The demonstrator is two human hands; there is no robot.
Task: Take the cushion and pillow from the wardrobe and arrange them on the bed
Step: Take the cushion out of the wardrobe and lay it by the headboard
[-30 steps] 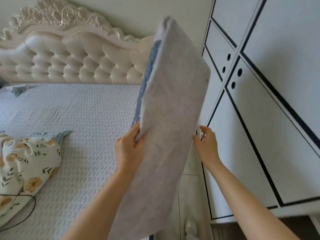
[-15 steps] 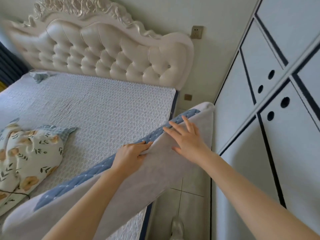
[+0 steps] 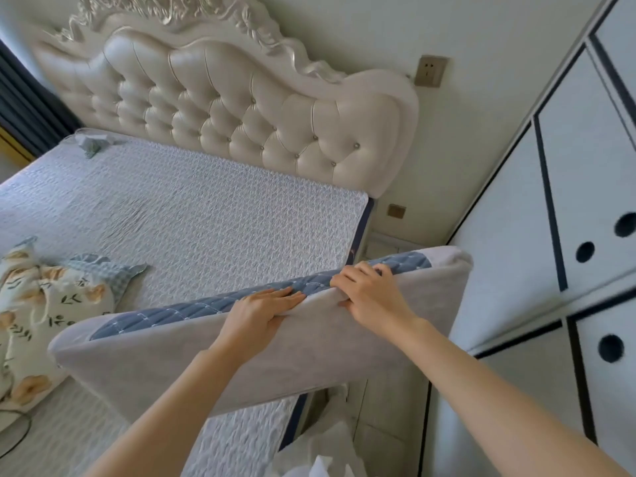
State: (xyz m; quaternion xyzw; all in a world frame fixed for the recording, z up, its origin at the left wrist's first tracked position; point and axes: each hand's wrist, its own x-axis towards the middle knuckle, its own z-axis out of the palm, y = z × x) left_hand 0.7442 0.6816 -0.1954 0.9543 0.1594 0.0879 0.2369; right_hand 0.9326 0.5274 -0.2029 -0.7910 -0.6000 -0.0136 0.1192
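A long flat cushion (image 3: 309,356), grey with a blue quilted edge, lies tilted over the right side of the bed (image 3: 192,222); its right end sticks out past the mattress edge. My left hand (image 3: 258,315) presses on the cushion's top edge and grips it. My right hand (image 3: 371,297) clasps the same edge just to the right. A floral pillow (image 3: 44,315) with a blue checked frill lies on the bed at the left. The wardrobe (image 3: 568,235), white with dark lines and round holes, stands at the right with its doors closed.
A cream tufted headboard (image 3: 241,108) runs along the back. A narrow floor gap (image 3: 385,418) separates bed and wardrobe. White plastic wrapping (image 3: 323,456) sits at the bottom. A black cable (image 3: 17,432) loops at the lower left. A small crumpled cloth (image 3: 91,142) lies near the headboard.
The cushion went from upright to lying lengthwise over the bed's right side. Both hands moved onto its top edge, and my right hand closed on it.
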